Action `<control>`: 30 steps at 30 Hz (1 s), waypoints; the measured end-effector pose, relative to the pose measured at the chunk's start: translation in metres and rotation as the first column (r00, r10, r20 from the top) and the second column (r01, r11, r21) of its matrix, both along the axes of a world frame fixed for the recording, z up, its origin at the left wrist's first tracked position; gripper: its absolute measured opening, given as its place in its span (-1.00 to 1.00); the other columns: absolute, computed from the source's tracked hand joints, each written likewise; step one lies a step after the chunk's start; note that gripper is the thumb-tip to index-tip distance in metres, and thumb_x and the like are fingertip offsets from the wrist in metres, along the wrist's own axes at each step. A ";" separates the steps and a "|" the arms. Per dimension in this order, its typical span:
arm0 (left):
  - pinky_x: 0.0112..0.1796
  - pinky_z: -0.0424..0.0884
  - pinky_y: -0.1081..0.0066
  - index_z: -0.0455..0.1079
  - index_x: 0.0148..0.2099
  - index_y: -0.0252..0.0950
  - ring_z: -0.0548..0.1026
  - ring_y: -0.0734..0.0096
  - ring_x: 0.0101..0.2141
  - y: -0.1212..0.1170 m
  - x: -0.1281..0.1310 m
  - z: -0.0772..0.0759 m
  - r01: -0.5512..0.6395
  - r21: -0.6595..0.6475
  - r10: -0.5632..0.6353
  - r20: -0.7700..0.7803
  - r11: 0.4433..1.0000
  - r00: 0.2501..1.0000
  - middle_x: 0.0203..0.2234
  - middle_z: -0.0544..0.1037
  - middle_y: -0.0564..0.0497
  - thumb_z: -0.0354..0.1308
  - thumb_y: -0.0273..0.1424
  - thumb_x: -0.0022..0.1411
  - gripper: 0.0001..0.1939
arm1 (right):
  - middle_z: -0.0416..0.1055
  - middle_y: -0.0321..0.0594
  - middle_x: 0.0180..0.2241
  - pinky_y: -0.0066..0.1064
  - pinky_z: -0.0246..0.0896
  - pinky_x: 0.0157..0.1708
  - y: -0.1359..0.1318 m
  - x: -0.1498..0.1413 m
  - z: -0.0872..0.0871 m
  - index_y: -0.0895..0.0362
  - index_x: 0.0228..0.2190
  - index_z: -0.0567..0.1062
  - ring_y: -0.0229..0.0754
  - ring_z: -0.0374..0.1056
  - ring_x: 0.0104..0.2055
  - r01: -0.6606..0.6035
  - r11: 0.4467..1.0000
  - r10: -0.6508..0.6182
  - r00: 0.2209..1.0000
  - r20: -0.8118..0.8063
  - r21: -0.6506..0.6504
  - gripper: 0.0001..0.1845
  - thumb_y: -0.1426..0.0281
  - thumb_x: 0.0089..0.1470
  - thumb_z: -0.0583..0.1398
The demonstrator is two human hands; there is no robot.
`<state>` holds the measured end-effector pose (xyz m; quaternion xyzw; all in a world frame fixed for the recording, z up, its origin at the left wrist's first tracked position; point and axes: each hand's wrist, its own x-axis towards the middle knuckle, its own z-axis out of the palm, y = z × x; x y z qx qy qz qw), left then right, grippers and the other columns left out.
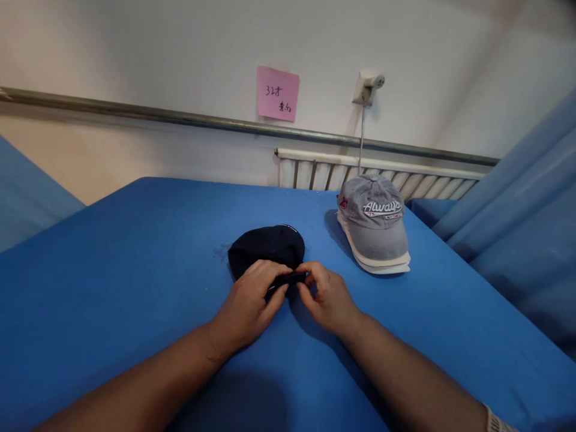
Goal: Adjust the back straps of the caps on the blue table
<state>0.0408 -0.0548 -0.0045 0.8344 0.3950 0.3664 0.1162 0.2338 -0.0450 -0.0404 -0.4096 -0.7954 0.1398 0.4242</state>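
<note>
On the table (135, 288), left of the gray cap (373, 210) and nearer the person, lay the black cap (263, 249). Left hand (254, 303) gripped a dark strip (294, 278) at its near edge, fingers above, thumb below; right hand (330, 300) pinched the strip's other end, thumb and fingertips narrow. Both hands were left of the gray cap, which sat upright, "Always" across its front, pale brim edges layered beneath. Behind it ran a radiator (324, 174); above was an outlet (363, 89); up and left, a pink note (278, 94); to its right hung a curtain (531, 198).
</note>
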 end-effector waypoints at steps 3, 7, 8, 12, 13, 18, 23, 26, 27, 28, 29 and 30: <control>-0.16 0.46 0.30 0.38 -0.01 -0.20 0.51 0.33 -0.21 -0.001 -0.001 -0.001 -0.021 -0.034 0.023 0.066 0.999 0.998 -0.23 0.54 0.01 0.08 -0.47 0.34 -0.81 | 0.49 -0.18 -0.23 -0.38 0.35 -0.30 0.001 0.001 0.002 0.11 -0.15 0.41 -0.20 0.43 -0.31 -0.044 0.999 0.044 0.999 -0.007 0.011 -0.75 0.55 0.13 0.10; -0.14 0.47 0.32 0.39 -0.01 -0.18 0.54 0.36 -0.21 0.001 -0.002 -0.003 -0.056 -0.099 0.070 0.149 0.994 0.986 -0.21 0.54 0.03 0.10 -0.44 0.34 -0.81 | 0.45 -0.14 -0.12 -0.40 0.35 -0.35 0.003 0.001 0.001 0.11 -0.12 0.41 -0.26 0.38 -0.37 -0.021 0.997 0.019 0.999 -0.037 -0.068 -0.71 0.55 0.09 0.13; -0.14 0.48 0.32 0.40 -0.01 -0.18 0.55 0.36 -0.21 0.001 -0.002 -0.003 -0.064 -0.126 0.086 0.185 0.990 0.979 -0.22 0.55 0.04 0.12 -0.42 0.34 -0.81 | 0.44 -0.15 -0.11 -0.41 0.34 -0.38 0.004 0.000 0.000 0.11 -0.11 0.41 -0.27 0.37 -0.40 -0.018 0.995 0.014 0.999 -0.048 -0.094 -0.70 0.54 0.09 0.14; -0.12 0.51 0.29 0.41 -0.04 -0.19 0.56 0.33 -0.22 0.005 -0.003 -0.005 -0.120 -0.254 0.202 0.327 0.960 0.923 -0.26 0.56 0.05 0.22 -0.33 0.27 -0.78 | 0.48 -0.17 -0.14 -0.41 0.32 -0.36 0.007 0.000 -0.002 0.09 -0.16 0.47 -0.27 0.37 -0.38 -0.065 0.990 0.046 0.987 -0.152 -0.122 -0.77 0.52 0.14 0.13; -0.10 0.51 0.27 0.42 -0.04 -0.19 0.56 0.32 -0.21 0.006 -0.004 -0.005 -0.132 -0.279 0.228 0.345 0.951 0.911 -0.26 0.56 0.04 0.23 -0.32 0.25 -0.77 | 0.49 -0.18 -0.17 -0.41 0.32 -0.32 0.008 0.000 -0.002 0.09 -0.18 0.49 -0.25 0.39 -0.35 -0.086 0.988 0.062 0.982 -0.181 -0.126 -0.78 0.52 0.16 0.12; -0.03 0.49 0.18 0.43 -0.10 -0.21 0.56 0.28 -0.18 0.012 -0.006 -0.001 -0.151 -0.336 0.285 0.398 0.930 0.872 -0.23 0.57 0.02 0.22 -0.30 0.23 -0.79 | 0.37 -0.34 -0.49 -0.45 0.21 -0.44 0.013 0.005 0.000 0.10 -0.25 0.51 -0.30 0.28 -0.50 -0.278 0.870 0.139 0.930 -0.340 -0.407 -0.82 0.33 0.22 0.12; -0.04 0.50 0.17 0.43 -0.13 -0.22 0.56 0.26 -0.19 0.016 -0.005 -0.004 -0.142 -0.336 0.272 0.382 0.931 0.883 -0.25 0.57 0.01 0.20 -0.29 0.22 -0.82 | 0.22 -0.41 -0.59 -0.48 0.10 -0.51 0.012 0.009 0.006 0.11 -0.37 0.43 -0.32 0.17 -0.55 -0.390 0.732 0.156 0.894 -0.419 -0.559 -0.69 0.15 0.23 0.08; -0.06 0.51 0.17 0.42 -0.08 -0.22 0.57 0.26 -0.19 0.015 -0.006 -0.005 -0.138 -0.317 0.245 0.326 0.938 0.913 -0.24 0.57 0.00 0.18 -0.28 0.25 -0.79 | 0.32 -0.40 -0.51 -0.46 0.11 -0.47 0.007 0.006 0.009 0.09 -0.28 0.43 -0.30 0.23 -0.49 -0.254 0.831 0.120 0.951 -0.286 -0.496 -0.71 0.17 0.04 0.28; -0.07 0.52 0.17 0.41 -0.05 -0.22 0.57 0.26 -0.19 0.015 -0.007 -0.005 -0.138 -0.302 0.232 0.299 0.943 0.926 -0.22 0.57 0.00 0.18 -0.28 0.26 -0.77 | 0.34 -0.41 -0.50 -0.46 0.11 -0.46 0.005 0.005 0.009 0.09 -0.23 0.42 -0.29 0.24 -0.49 -0.190 0.865 0.097 0.972 -0.216 -0.464 -0.64 0.20 -0.03 0.34; -0.08 0.52 0.17 0.40 -0.02 -0.21 0.56 0.26 -0.18 0.013 -0.008 -0.004 -0.136 -0.278 0.212 0.267 0.951 0.940 -0.20 0.57 0.00 0.20 -0.28 0.25 -0.73 | 0.35 -0.41 -0.50 -0.45 0.11 -0.46 0.004 0.004 0.009 0.09 -0.20 0.41 -0.28 0.25 -0.49 -0.128 0.895 0.070 0.986 -0.151 -0.426 -0.59 0.24 -0.07 0.37; -0.08 0.52 0.17 0.38 0.03 -0.20 0.56 0.25 -0.17 0.012 -0.008 -0.003 -0.130 -0.243 0.187 0.228 0.961 0.956 -0.18 0.56 -0.01 0.23 -0.28 0.24 -0.68 | 0.36 -0.41 -0.50 -0.44 0.12 -0.45 0.002 0.003 0.009 0.09 -0.18 0.40 -0.28 0.25 -0.50 -0.077 0.921 0.041 0.994 -0.100 -0.383 -0.60 0.28 -0.06 0.36; -0.07 0.52 0.17 0.36 0.07 -0.19 0.55 0.25 -0.15 0.011 -0.009 -0.002 -0.119 -0.198 0.156 0.184 0.973 0.970 -0.14 0.55 -0.02 0.26 -0.30 0.21 -0.62 | 0.36 -0.40 -0.50 -0.43 0.14 -0.44 0.001 0.002 0.009 0.10 -0.18 0.39 -0.28 0.26 -0.50 -0.039 0.941 0.017 0.998 -0.068 -0.336 -0.64 0.32 -0.02 0.33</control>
